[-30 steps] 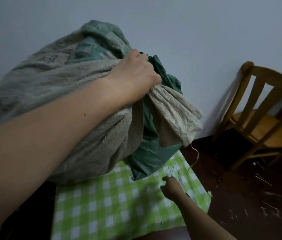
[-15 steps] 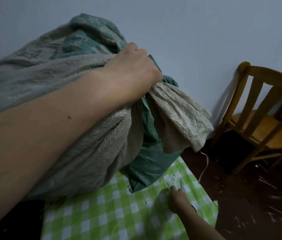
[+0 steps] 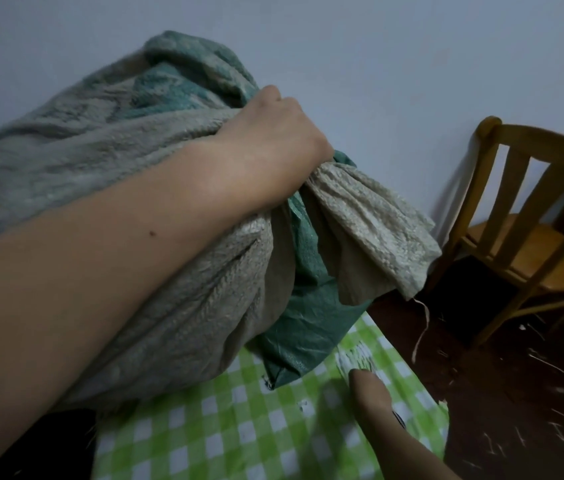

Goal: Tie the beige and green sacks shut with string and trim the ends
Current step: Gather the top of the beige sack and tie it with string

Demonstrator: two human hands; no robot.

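The beige sack (image 3: 176, 306) is grey-beige with smeared teal markings near its top; the green sack (image 3: 308, 323) is plain dark teal. The cloth (image 3: 239, 427) is checked lime green and white. The wall (image 3: 412, 64) is pale blue-grey, the chair (image 3: 533, 237) honey-yellow, and the floor (image 3: 515, 393) dark red-brown, flecked white.

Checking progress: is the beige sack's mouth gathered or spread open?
Gathered: the left hand grips the bunched neck of the beige sack, its end flaring beyond. Tied or not: cannot tell.

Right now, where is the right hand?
Head view, lower right: the right hand is low at the green checked cloth, just right of the green sack's bottom corner.
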